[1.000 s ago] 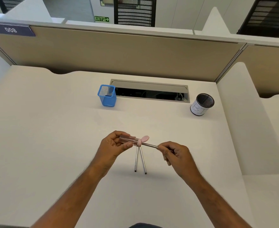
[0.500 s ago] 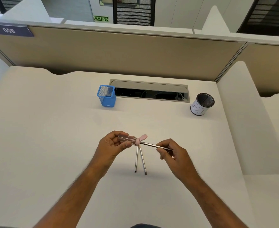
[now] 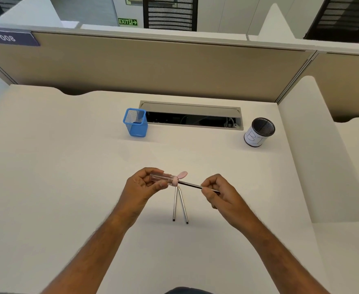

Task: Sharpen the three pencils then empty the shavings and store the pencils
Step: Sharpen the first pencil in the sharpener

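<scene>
Left hand (image 3: 141,185): centre frame, closed around clear sharpener (image 3: 165,178), pink cap end rightward.
Right hand (image 3: 221,193): pinches pencil (image 3: 192,185), tip in the sharpener.
Spare pencils (image 3: 180,205): two on the counter (image 3: 68,166), just below the hands.
Blue mesh cup (image 3: 135,122): upper centre.
Black mesh cup (image 3: 259,132): upper right, near the counter's edge.
Open counter: broad, left and lower frame.

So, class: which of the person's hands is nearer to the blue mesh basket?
Left. The left hand, gripping the sharpener, sits almost straight in front of the blue mesh basket; the right hand, gripping the pencil, lies farther off to the right.
</scene>
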